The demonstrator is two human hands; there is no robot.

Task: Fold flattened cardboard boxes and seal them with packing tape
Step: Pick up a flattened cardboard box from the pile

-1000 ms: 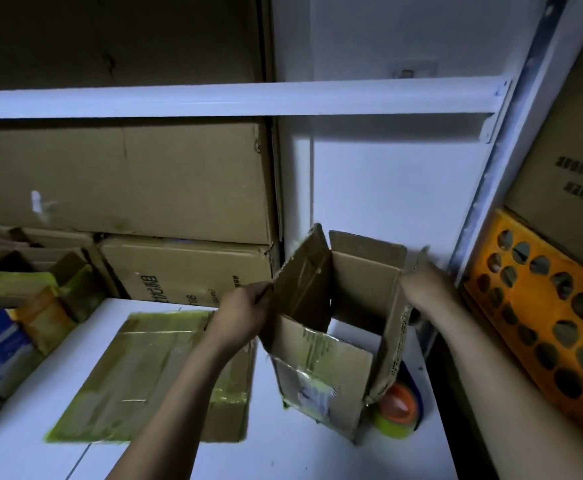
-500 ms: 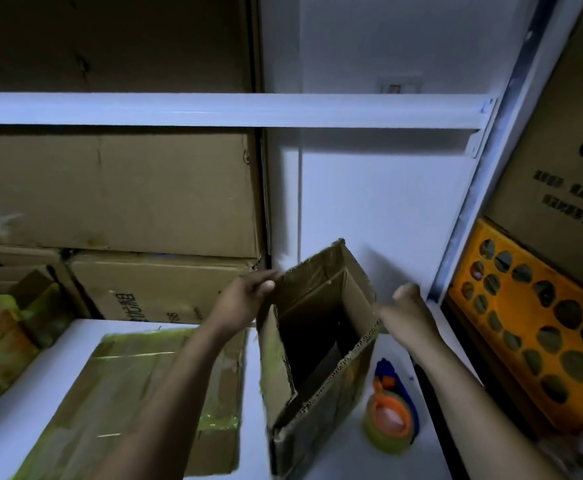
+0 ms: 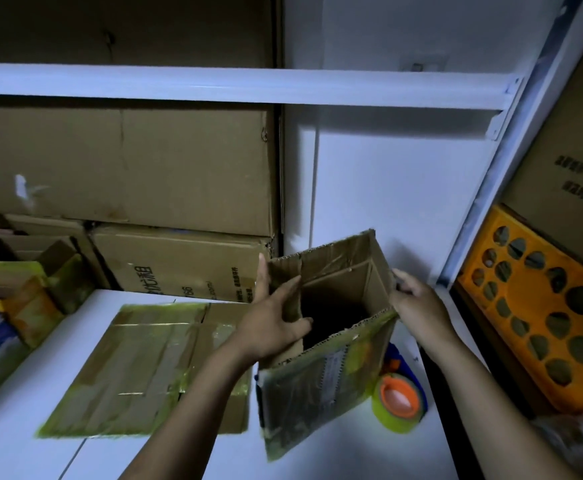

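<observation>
While hands (image 3: 272, 323) hold box (image 3: 317, 386) edges, tape (image 3: 399, 401) near.

Dim and a bit grainy. The white wall (image 3: 387, 188) is brightest. A dark shadow lies under the long white shelf bar (image 3: 213, 84). Inside the open brown cardboard box (image 3: 317, 386) it is almost black. Edges bend.

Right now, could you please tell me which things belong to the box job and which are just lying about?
Job: open box, held by left hand and right hand; flattened box; tape roll.
Lying about: stacked cartons; orange crate.
</observation>
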